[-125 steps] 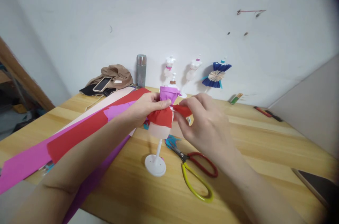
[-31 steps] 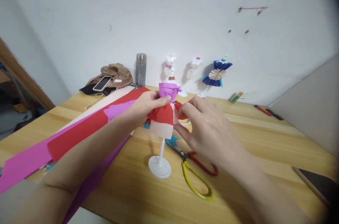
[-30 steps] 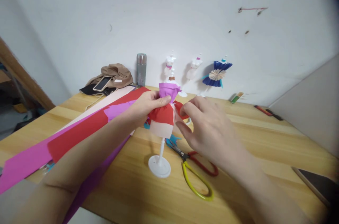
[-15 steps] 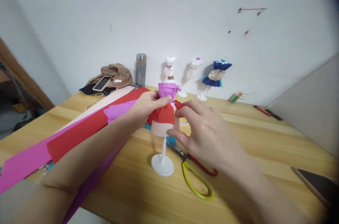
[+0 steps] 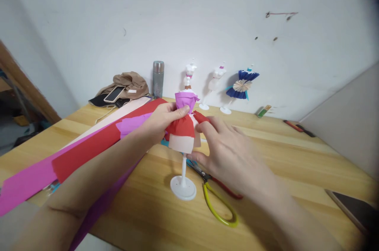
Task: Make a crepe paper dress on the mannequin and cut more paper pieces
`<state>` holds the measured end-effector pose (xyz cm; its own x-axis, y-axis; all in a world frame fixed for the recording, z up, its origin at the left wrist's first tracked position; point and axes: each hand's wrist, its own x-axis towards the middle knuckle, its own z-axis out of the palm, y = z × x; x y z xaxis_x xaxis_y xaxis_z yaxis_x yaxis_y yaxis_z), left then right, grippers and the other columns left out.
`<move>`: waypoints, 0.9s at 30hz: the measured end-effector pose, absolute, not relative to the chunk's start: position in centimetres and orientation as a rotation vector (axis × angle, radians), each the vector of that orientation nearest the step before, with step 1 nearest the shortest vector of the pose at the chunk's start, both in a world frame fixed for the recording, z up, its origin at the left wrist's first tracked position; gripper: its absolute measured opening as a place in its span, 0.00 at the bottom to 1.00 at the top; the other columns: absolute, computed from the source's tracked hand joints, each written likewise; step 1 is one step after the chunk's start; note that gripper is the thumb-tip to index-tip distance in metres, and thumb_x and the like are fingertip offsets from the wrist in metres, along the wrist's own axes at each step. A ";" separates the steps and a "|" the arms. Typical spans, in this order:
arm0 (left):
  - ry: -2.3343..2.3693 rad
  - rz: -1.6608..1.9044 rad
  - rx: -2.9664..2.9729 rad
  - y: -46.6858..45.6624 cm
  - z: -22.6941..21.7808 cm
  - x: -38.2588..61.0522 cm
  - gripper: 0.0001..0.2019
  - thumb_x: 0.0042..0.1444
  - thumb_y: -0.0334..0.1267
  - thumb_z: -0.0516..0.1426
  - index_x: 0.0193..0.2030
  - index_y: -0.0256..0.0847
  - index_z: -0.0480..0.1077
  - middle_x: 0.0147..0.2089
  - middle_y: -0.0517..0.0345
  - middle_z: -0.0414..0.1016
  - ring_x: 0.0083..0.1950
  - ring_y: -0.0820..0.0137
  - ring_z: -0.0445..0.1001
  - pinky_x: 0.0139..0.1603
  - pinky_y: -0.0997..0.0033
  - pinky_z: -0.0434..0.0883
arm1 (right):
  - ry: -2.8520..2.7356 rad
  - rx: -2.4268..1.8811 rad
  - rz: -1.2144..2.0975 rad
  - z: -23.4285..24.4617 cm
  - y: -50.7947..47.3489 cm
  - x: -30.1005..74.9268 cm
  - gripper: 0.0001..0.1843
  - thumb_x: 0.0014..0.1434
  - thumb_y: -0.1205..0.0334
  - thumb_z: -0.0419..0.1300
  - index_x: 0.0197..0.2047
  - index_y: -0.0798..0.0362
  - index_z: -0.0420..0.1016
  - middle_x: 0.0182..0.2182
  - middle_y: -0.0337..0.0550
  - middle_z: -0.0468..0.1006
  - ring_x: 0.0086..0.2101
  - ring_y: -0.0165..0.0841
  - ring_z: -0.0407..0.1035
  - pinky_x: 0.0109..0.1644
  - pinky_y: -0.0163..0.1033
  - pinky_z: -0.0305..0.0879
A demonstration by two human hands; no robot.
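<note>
R hand (image 5: pixel 227 148) now half open, thumb dropped lower, under the pale paper hem (image 5: pixel 180 143) – fingers up against red paper skirt (image 5: pixel 183 126) on its R side, no grip visible. L hand (image 5: pixel 162 122) still clasps mini dress form (image 5: pixel 184 172) round waist, approx upright, beside scissors (image 5: pixel 205 176) – red layer prob still loose at front gap

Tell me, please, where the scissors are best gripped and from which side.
Likely best by the yellow handle, from the near side: the scissors lie with blades pointing away, while the right hand partly hides the red handle.
</note>
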<state>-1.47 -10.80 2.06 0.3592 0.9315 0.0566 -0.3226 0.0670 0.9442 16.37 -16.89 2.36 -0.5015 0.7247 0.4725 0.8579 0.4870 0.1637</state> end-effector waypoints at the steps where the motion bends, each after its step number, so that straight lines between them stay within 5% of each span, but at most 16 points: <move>1: 0.690 1.072 1.093 -10.7 2.0 -1.5 0.22 0.46 0.46 0.72 0.40 0.32 0.74 0.32 0.54 0.77 0.31 0.72 0.75 0.38 0.71 0.71 | -2.396 -1.349 -0.574 2.3 -16.9 16.2 0.14 0.55 0.57 0.66 0.42 0.55 0.72 0.40 0.53 0.77 0.35 0.45 0.72 0.38 0.47 0.64; 9: 0.636 1.075 1.033 -10.3 1.8 -1.6 0.21 0.47 0.45 0.72 0.37 0.30 0.73 0.33 0.51 0.79 0.33 0.70 0.77 0.39 0.70 0.72 | -2.309 -1.338 -0.574 1.7 -16.5 16.0 0.03 0.61 0.67 0.56 0.38 0.54 0.71 0.44 0.55 0.78 0.34 0.43 0.74 0.37 0.47 0.68; 15: 0.655 1.109 1.017 -10.2 1.7 -1.5 0.20 0.49 0.45 0.71 0.37 0.29 0.74 0.34 0.49 0.79 0.34 0.67 0.77 0.38 0.70 0.72 | -2.235 -1.206 -0.465 1.1 -16.5 15.9 0.16 0.60 0.55 0.60 0.48 0.55 0.69 0.65 0.69 0.64 0.56 0.59 0.70 0.47 0.58 0.73; 22: 0.625 1.131 0.976 -10.3 1.7 -1.4 0.17 0.52 0.43 0.69 0.39 0.30 0.74 0.34 0.50 0.79 0.35 0.68 0.77 0.42 0.68 0.72 | -2.180 -1.226 -0.584 0.6 -15.4 15.5 0.09 0.62 0.70 0.53 0.44 0.58 0.72 0.64 0.70 0.66 0.58 0.58 0.69 0.51 0.61 0.72; 27: 0.629 1.100 0.977 -10.4 1.8 -1.4 0.19 0.50 0.45 0.70 0.38 0.31 0.74 0.35 0.49 0.79 0.36 0.67 0.77 0.43 0.67 0.72 | -2.063 -1.099 -0.626 0.5 -14.7 16.0 0.07 0.65 0.69 0.53 0.37 0.54 0.72 0.56 0.65 0.75 0.52 0.51 0.74 0.46 0.54 0.75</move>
<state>-1.42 -10.42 1.77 0.3545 0.9342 0.0390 -0.4398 0.1298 0.8887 15.99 -14.70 0.53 -0.3892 0.5068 0.7692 0.8488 0.5218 0.0856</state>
